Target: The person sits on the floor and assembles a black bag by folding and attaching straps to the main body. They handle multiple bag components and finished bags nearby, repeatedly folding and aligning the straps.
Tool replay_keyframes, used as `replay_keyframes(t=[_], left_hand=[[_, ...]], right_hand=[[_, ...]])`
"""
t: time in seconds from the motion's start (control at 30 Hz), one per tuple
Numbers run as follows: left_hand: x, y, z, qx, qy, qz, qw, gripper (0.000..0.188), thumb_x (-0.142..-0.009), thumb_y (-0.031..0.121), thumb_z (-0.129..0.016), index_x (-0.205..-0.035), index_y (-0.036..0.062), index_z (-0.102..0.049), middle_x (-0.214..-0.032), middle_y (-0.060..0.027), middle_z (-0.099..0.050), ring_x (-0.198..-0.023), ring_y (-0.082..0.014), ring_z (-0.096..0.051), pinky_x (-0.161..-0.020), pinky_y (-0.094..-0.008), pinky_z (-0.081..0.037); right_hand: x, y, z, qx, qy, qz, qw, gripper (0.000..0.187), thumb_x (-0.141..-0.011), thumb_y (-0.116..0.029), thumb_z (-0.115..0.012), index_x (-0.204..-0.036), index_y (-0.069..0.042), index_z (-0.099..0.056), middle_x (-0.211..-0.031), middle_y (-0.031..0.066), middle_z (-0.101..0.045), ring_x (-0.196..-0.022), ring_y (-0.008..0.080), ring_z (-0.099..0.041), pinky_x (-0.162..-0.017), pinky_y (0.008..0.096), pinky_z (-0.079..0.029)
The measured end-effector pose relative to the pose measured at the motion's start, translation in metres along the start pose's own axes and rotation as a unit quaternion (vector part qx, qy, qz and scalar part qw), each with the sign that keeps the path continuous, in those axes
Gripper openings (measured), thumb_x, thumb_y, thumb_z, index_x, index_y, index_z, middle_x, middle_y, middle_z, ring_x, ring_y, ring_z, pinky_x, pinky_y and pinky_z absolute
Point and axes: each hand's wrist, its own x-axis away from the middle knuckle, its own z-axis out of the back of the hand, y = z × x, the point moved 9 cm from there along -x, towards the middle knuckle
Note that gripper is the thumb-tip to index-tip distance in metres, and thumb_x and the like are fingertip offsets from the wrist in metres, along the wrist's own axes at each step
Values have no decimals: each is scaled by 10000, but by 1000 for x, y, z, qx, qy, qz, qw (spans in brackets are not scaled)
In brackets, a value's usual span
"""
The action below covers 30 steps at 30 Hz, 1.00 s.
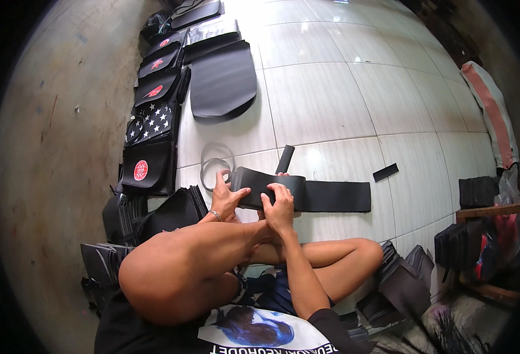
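Observation:
Just beyond my crossed legs, both hands are on a stack of long black strips (271, 184) of smooth, leather-like material. My left hand (228, 197) is closed on the stack's left end, thumb on top and fingers at the edge. My right hand (279, 205) grips it near the middle, thumb and fingers pressed on the top face; part of its grip is hidden underneath. From under the stack a flat black strip (339, 196) reaches out to the right. Behind the stack lies a small black piece (285, 158), and a loop of thin grey strap (217, 158) rests by my left hand.
Stacked black flaps, some with red prints (140, 170) or white stars (149, 123), line the left wall. A large rounded black panel (223, 82) lies ahead on the tiles. Another small black piece (385, 172) is at right. Black pieces (401, 289) and a wooden shelf (493, 210) stand at lower right.

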Motion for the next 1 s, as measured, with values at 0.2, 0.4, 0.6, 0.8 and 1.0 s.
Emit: replay_keyframes(t=[0.2, 0.4, 0.6, 0.8, 1.0], left_hand=[[-11, -46, -3, 104, -15, 103, 989, 628, -712, 114, -867, -1196, -73, -513, -1043, -194, -653, -867, -204, -673, -754, -288, -563], [-2, -33, -16, 207, -81, 165, 961, 629, -795, -15, -766, -1325, -69, -432, -1042, -145, -649, -930, -218, -657, -803, -335, -573], [2, -30, -32, 316, -192, 235, 899, 444, -853, -5, -684, -1261, -42, -511, -1068, -140, -641, -967, -213, -649, -845, -350, -557], [-9, -37, -38, 281, -257, 207, 901, 278, -892, 46, -645, -1148, -47, -587, -1063, -114, -649, -937, -197, -654, -851, -364, -552], [-15, -47, -39, 230, -216, 218, 924, 234, -889, 46, -649, -1093, -61, -607, -980, -102, -677, -843, -169, -667, -773, -325, -566]], right_hand=[[3, 3, -1, -35, 9, 17, 999, 248, -835, -134, -662, -1058, -29, -633, -1134, 125, -639, -1097, 318, -573, -966, 432, -418], [5, 0, 5, -22, 37, 30, 999, 229, -830, -141, -678, -1035, -42, -652, -1109, 113, -655, -1063, 310, -592, -954, 413, -430], [5, -10, 2, 15, 8, 41, 999, 288, -832, -224, -694, -1085, -89, -667, -1111, 83, -628, -1066, 281, -571, -919, 404, -419], [4, -10, -4, 32, -17, 30, 999, 337, -839, -261, -683, -1138, -107, -675, -1118, 69, -613, -1089, 272, -557, -952, 426, -397], [4, -12, -10, 57, -31, 28, 997, 313, -842, -290, -688, -1095, -110, -728, -1104, 52, -618, -1088, 243, -550, -972, 419, -354]])
